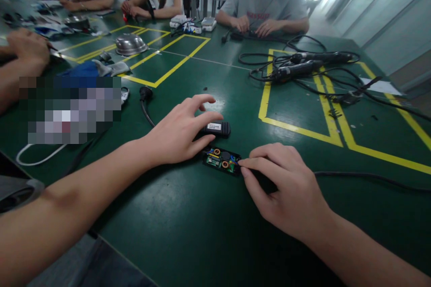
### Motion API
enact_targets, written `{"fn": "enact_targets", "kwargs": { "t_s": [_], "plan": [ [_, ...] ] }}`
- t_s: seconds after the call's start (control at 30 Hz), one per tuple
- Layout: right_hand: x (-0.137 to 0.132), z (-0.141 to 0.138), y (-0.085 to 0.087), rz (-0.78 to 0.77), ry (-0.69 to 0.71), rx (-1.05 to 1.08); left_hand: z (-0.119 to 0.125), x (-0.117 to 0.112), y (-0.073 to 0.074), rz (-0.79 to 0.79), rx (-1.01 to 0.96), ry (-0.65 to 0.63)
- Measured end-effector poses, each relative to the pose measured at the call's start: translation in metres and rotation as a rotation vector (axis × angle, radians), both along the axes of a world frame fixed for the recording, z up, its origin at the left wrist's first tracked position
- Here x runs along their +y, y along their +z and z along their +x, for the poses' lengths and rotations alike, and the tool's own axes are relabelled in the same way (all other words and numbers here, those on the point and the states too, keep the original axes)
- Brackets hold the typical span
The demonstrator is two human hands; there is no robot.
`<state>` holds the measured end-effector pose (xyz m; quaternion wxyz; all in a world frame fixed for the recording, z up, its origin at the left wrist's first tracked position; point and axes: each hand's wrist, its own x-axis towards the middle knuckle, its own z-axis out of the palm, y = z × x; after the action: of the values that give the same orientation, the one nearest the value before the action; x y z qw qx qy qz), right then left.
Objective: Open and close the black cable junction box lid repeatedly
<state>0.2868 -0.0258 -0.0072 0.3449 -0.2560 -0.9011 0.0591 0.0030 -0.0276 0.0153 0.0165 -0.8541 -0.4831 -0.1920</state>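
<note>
An opened black adapter case (221,161) lies on the green table (188,215), its green circuit board with copper coils showing. Its black lid (216,128), with a white label, lies just behind it. My left hand (180,132) rests on the table with fingers spread, fingertips over the lid and touching the case's left end. My right hand (281,184) has its fingers curled, thumb and forefinger pinched against the case's right end where a black cable (363,177) leaves to the right.
Yellow tape lines (332,128) mark off areas of the table. Electric screwdrivers (296,69) with tangled cables lie at the back right. A black plug (146,94), a metal bowl (130,44) and blue cloth (82,71) sit left. Several other people work along the far edge.
</note>
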Motion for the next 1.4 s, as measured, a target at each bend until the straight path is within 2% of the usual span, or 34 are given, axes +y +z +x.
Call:
{"fn": "enact_targets", "kwargs": {
  "t_s": [0.2,0.47,0.7,0.83,1.03,1.17,1.4],
  "plan": [
    [-0.001,-0.001,0.002,-0.057,0.016,0.024,-0.016,0.015,-0.007,-0.132,-0.190,0.008],
    [0.000,-0.001,0.000,-0.019,0.033,0.015,-0.017,0.017,-0.007,-0.176,-0.189,-0.091],
    [-0.005,-0.002,0.003,0.026,0.013,-0.029,-0.007,0.003,0.006,-0.064,-0.159,-0.169],
    [-0.005,-0.001,0.000,-0.002,-0.043,-0.010,-0.001,-0.006,0.014,-0.134,-0.219,-0.250],
    [-0.003,0.001,0.000,-0.043,0.031,-0.090,-0.001,-0.009,0.022,-0.275,-0.225,-0.258],
    [-0.003,0.000,0.002,-0.058,0.026,-0.074,-0.001,-0.010,0.026,-0.290,-0.261,-0.267],
    [-0.003,-0.001,0.004,-0.080,0.055,-0.057,0.000,-0.012,0.026,-0.279,-0.202,-0.274]
  ]
}}
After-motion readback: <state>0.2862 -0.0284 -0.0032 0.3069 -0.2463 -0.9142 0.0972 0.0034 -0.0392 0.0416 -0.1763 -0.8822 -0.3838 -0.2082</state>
